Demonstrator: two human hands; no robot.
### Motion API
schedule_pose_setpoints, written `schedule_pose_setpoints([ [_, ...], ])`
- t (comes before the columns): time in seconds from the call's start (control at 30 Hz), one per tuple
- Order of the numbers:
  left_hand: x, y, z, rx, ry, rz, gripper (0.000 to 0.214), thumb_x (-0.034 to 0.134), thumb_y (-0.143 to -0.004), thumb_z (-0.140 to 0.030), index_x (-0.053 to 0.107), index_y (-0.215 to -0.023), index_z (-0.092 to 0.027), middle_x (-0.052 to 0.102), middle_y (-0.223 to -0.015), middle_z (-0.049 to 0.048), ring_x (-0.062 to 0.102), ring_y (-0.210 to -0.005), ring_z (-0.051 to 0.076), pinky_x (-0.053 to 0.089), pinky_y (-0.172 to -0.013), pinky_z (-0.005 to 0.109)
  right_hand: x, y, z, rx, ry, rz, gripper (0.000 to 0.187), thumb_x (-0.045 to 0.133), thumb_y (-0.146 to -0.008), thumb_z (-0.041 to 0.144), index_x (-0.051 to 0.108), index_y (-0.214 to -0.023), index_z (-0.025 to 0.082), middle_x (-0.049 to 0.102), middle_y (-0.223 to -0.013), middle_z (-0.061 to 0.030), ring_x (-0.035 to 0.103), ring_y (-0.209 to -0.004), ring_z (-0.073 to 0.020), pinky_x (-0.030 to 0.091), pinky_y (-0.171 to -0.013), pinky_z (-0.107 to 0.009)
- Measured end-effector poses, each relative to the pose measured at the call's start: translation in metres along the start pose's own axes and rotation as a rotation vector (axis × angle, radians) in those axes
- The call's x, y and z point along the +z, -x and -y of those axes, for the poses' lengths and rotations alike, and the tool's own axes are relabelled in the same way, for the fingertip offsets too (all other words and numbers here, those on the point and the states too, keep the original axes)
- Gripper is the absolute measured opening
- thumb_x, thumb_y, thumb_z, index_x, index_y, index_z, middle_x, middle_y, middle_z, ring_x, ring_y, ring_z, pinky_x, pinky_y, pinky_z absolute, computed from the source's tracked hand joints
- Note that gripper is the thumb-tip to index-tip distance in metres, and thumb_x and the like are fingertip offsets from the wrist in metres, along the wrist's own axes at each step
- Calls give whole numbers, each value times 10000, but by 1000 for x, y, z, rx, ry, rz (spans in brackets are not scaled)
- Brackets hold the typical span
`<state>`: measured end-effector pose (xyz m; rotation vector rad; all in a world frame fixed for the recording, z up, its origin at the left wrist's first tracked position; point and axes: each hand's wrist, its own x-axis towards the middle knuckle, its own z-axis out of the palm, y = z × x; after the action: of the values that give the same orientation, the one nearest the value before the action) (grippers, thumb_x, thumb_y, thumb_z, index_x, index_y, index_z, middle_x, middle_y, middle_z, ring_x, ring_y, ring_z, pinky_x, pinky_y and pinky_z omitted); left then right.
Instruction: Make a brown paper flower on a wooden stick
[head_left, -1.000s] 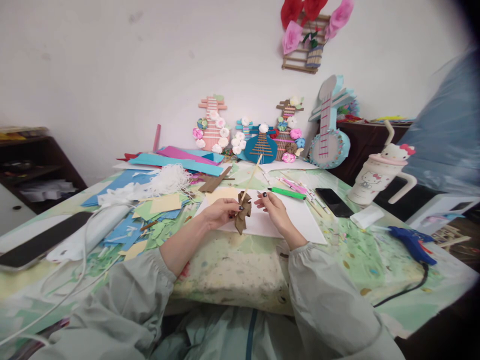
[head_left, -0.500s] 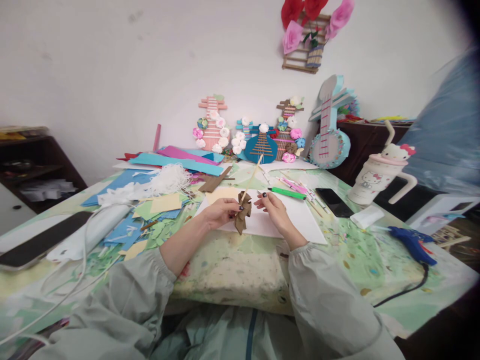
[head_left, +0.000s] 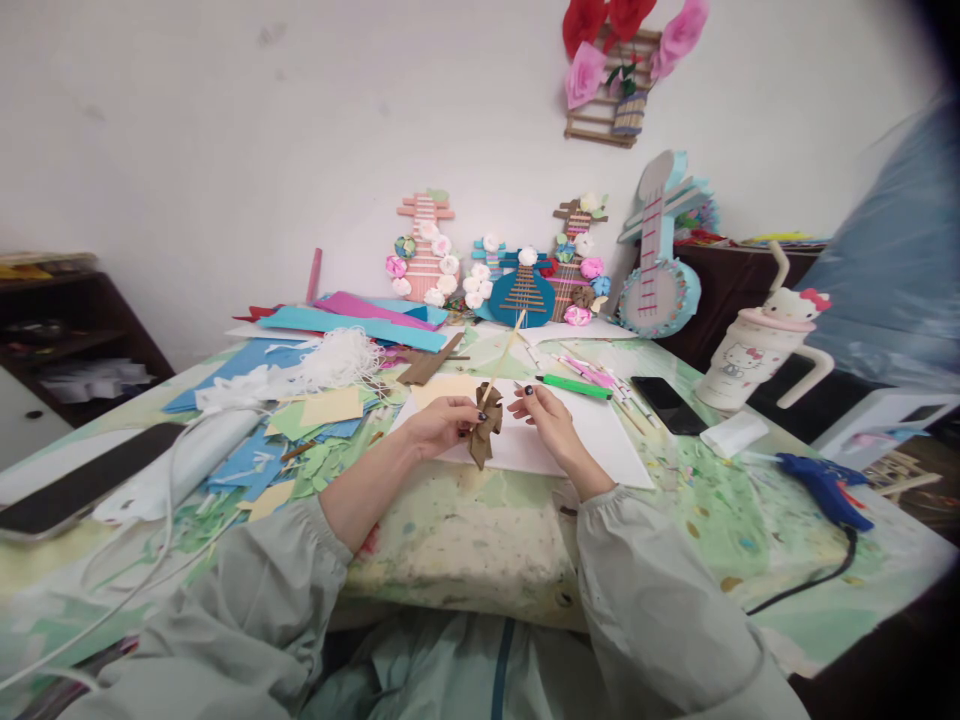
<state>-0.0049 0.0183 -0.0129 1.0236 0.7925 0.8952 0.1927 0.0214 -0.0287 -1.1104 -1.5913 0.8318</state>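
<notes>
My left hand (head_left: 448, 424) pinches a piece of folded, ruffled brown paper (head_left: 486, 432). A thin pale wooden stick (head_left: 504, 358) rises from the top of the paper, tilted away to the right. Just to the right, my right hand (head_left: 546, 415) hovers with its fingers curled and apart, not touching the paper. A tiny pointed tip shows near its thumb, too small to make out. Beneath both hands lies a white sheet (head_left: 592, 448) on the stained green table cover (head_left: 465, 540).
Paper scraps (head_left: 319, 465) and white string (head_left: 346, 360) lie left, near a dark phone (head_left: 90, 480). To the right are a green marker (head_left: 576, 387), a black phone (head_left: 667, 404), a tumbler (head_left: 754, 360) and a blue glue gun (head_left: 825, 487). Paper instruments (head_left: 523, 290) lean at the back.
</notes>
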Motion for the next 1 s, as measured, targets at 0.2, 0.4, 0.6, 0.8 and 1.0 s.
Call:
schedule_pose_setpoints([
  [0.2, -1, -1, 1, -2, -16, 3, 145, 717, -585, -149, 639, -696, -98, 640, -692, 62, 546, -605, 129, 379, -586, 260, 0, -1, -1, -1, -13, 5, 461, 421, -809, 622, 544, -913, 190, 670, -843, -50, 621, -750, -161, 451, -718, -296],
  [0.4, 0, -1, 0, -4, -6, -6, 142, 723, -573, -142, 635, -677, -102, 632, -670, 53, 543, -597, 124, 378, -592, 260, 0, -1, -1, 3, -14, 7, 465, 417, -810, 625, 543, -917, 191, 672, -831, -52, 625, -740, -161, 453, -711, -296],
  [0.6, 0, 1, -1, -23, 11, -11, 134, 724, -566, -124, 606, -627, -108, 613, -626, 37, 530, -574, 120, 372, -576, 258, 0, -1, -2, 6, -19, 12, 476, 420, -803, 638, 541, -920, 192, 668, -816, -46, 626, -721, -159, 455, -711, -298],
  [0.8, 2, 1, -2, -29, 24, -23, 163, 717, -562, -111, 555, -568, -119, 593, -595, 23, 516, -545, 113, 357, -548, 249, 0, -1, -2, 7, -21, 17, 476, 415, -805, 640, 539, -924, 196, 669, -815, -45, 625, -725, -159, 456, -710, -298],
  [1.0, 3, 2, -1, -23, 32, 8, 162, 707, -570, -99, 548, -558, -123, 594, -579, 20, 519, -529, 114, 367, -550, 255, 0, -1, 0, 14, -33, 19, 487, 424, -791, 650, 539, -914, 192, 666, -811, -49, 620, -716, -160, 460, -701, -299],
])
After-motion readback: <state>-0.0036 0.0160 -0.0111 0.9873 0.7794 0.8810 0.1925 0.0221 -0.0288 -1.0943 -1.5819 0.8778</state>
